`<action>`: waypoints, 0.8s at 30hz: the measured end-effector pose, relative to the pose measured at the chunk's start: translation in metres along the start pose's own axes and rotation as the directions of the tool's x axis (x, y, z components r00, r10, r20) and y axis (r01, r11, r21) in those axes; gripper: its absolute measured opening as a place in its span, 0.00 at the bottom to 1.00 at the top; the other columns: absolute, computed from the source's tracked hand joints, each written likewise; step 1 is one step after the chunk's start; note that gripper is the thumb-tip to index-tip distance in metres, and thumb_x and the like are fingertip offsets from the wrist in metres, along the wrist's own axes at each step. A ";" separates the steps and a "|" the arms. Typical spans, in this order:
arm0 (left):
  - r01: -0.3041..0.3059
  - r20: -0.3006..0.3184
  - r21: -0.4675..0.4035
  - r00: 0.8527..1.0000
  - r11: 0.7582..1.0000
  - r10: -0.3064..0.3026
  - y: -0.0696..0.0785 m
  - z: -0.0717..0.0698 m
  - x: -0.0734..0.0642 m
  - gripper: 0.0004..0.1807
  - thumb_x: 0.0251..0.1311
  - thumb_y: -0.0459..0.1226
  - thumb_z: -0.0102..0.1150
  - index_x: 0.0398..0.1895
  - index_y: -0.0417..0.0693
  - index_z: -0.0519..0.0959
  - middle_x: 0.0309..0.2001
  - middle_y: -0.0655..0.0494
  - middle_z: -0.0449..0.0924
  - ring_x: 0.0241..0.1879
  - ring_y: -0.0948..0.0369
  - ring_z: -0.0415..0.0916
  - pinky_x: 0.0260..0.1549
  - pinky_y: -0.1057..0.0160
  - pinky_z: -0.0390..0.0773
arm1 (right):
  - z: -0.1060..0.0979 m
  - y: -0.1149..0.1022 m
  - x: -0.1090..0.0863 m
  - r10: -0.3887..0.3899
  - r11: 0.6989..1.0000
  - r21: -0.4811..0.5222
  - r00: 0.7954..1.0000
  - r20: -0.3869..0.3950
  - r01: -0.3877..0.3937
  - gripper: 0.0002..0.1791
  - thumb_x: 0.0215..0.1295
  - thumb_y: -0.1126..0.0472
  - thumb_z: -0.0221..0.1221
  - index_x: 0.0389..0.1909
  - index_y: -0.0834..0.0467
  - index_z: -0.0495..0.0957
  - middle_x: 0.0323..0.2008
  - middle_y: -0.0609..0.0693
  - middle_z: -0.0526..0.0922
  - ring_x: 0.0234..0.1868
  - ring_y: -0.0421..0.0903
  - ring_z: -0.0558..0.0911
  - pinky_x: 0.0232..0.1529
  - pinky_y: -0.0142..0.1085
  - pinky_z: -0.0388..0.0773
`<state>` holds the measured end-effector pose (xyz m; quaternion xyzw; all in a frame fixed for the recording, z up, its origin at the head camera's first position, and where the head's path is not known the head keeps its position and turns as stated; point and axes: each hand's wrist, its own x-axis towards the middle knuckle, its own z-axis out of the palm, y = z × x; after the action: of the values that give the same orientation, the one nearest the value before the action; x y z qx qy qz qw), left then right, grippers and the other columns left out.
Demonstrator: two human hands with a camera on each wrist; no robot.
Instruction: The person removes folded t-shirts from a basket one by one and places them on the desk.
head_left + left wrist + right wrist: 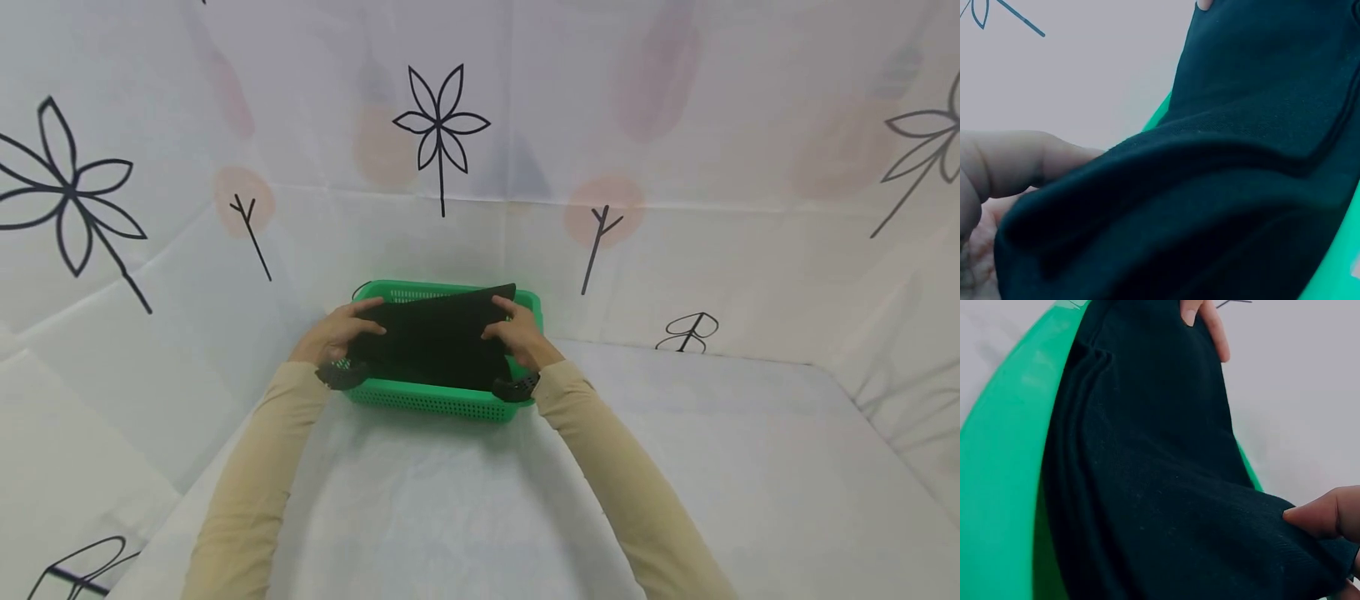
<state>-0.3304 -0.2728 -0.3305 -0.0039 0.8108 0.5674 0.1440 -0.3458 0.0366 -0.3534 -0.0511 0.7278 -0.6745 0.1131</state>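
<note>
A folded black cloth [438, 342] lies slanted in a green plastic basket [431, 400], its upper edge rising above the back rim at the right. My left hand [337, 331] grips the cloth's left end. At the opposite end, my right hand [522, 335] pinches the upper corner between thumb and fingers. Up close in the left wrist view, the black cloth [1222, 194] bulges in thick soft folds beside the left hand [1016, 165]. Stacked layers of the cloth [1154, 469] show along one side in the right wrist view, with the right thumb [1322, 514] pressing on top.
The basket has perforated walls and stands on a white-covered table [465, 492], close to the back. Behind it hangs a white sheet [322, 150] printed with black line flowers and pale coloured shapes. A dark band [345, 377] sits at each wrist, below beige sleeves [247, 475].
</note>
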 end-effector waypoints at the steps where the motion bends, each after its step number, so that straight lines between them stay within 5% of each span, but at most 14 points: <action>1: 0.000 -0.003 0.001 1.000 1.000 0.000 0.000 0.000 0.000 0.39 0.64 0.34 0.56 0.77 0.57 0.54 0.74 0.34 0.39 0.10 0.70 0.45 0.06 0.73 0.54 | -0.001 0.000 0.000 -0.001 1.000 0.002 1.000 0.002 0.001 0.43 0.59 0.76 0.57 0.75 0.51 0.56 0.76 0.52 0.45 0.73 0.58 0.47 0.65 0.58 0.55; 4: -0.021 -0.006 -0.009 1.000 1.000 0.021 -0.001 0.001 0.001 0.39 0.63 0.34 0.56 0.76 0.56 0.54 0.74 0.34 0.41 0.11 0.69 0.44 0.05 0.73 0.55 | -0.003 -0.001 0.001 -0.010 1.000 0.004 1.000 -0.003 0.010 0.44 0.59 0.76 0.57 0.75 0.50 0.56 0.76 0.52 0.45 0.73 0.58 0.46 0.66 0.57 0.54; 6: -0.035 -0.007 -0.037 0.999 0.999 0.035 -0.003 0.003 0.002 0.40 0.62 0.32 0.56 0.77 0.53 0.54 0.75 0.36 0.40 0.18 0.67 0.61 0.11 0.73 0.63 | -0.004 -0.001 0.002 -0.017 1.000 0.004 1.000 -0.006 0.018 0.44 0.59 0.76 0.57 0.75 0.51 0.56 0.76 0.52 0.45 0.74 0.58 0.45 0.66 0.56 0.54; 8: -0.049 -0.006 -0.053 0.999 0.997 0.049 -0.004 0.006 0.004 0.40 0.61 0.29 0.55 0.77 0.49 0.53 0.75 0.38 0.38 0.41 0.58 0.74 0.32 0.68 0.77 | -0.004 -0.001 0.002 -0.019 1.000 -0.007 1.000 -0.013 0.019 0.43 0.59 0.76 0.57 0.75 0.51 0.57 0.76 0.52 0.44 0.74 0.57 0.45 0.66 0.56 0.54; 9: -0.056 -0.006 -0.059 0.998 0.997 0.056 -0.005 0.008 0.005 0.40 0.61 0.28 0.54 0.76 0.47 0.52 0.75 0.38 0.37 0.55 0.53 0.69 0.46 0.62 0.75 | -0.003 -0.001 0.001 -0.018 1.000 -0.016 1.000 -0.016 0.018 0.43 0.59 0.76 0.57 0.75 0.51 0.57 0.76 0.52 0.43 0.74 0.57 0.46 0.66 0.56 0.55; 11: -0.058 -0.001 -0.084 0.998 0.995 0.058 -0.006 0.012 0.007 0.40 0.61 0.25 0.53 0.76 0.42 0.51 0.76 0.40 0.35 0.72 0.46 0.40 0.65 0.51 0.57 | -0.002 -0.001 0.000 -0.017 0.999 -0.037 1.000 -0.021 0.016 0.42 0.59 0.75 0.57 0.75 0.51 0.57 0.76 0.53 0.43 0.73 0.58 0.46 0.66 0.55 0.56; 13: -0.054 0.001 -0.074 0.999 0.996 0.054 -0.007 0.016 0.008 0.40 0.60 0.23 0.52 0.76 0.39 0.50 0.76 0.39 0.35 0.73 0.43 0.33 0.67 0.44 0.44 | 0.000 0.000 -0.001 -0.016 0.998 -0.058 1.000 -0.024 0.014 0.42 0.60 0.75 0.58 0.75 0.51 0.57 0.76 0.53 0.44 0.73 0.58 0.47 0.66 0.55 0.56; 24: 0.061 0.018 0.030 0.998 0.998 -0.061 -0.022 0.019 0.023 0.42 0.60 0.25 0.55 0.76 0.40 0.49 0.75 0.35 0.36 0.72 0.39 0.37 0.66 0.41 0.48 | 0.001 0.010 0.001 -0.006 0.995 -0.098 1.000 -0.010 0.005 0.42 0.61 0.75 0.57 0.75 0.53 0.55 0.76 0.55 0.41 0.73 0.60 0.49 0.65 0.55 0.59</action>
<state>-0.3446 -0.2590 -0.3621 -0.0212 0.8171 0.5509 0.1689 -0.3457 0.0360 -0.3633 -0.0552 0.7603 -0.6386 0.1049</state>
